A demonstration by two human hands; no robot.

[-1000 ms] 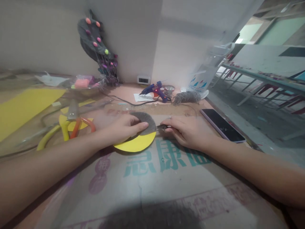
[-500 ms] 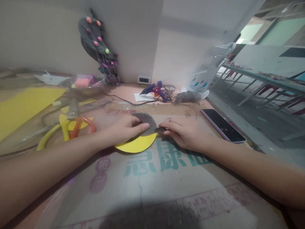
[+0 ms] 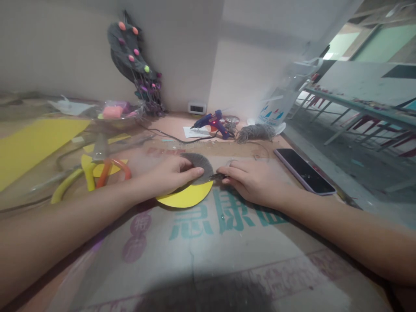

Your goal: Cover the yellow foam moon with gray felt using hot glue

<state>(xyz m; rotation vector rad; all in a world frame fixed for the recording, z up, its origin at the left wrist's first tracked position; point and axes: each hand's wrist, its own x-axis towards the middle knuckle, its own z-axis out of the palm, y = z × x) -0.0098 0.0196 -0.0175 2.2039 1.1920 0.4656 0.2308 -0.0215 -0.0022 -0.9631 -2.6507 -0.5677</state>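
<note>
Disc (image 3: 190,197) — yellow-grey, in left hand (image 3: 167,174)

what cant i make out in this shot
All in the head view:
Grey piece and yellow piece: left parts hidden by the left hand.
Dark thing: mostly covered by the fingers of the right hand; unclear what it is.
Small display: any digits are too small to read.
Yellow sheet: cut off by the picture's left edge.
</note>
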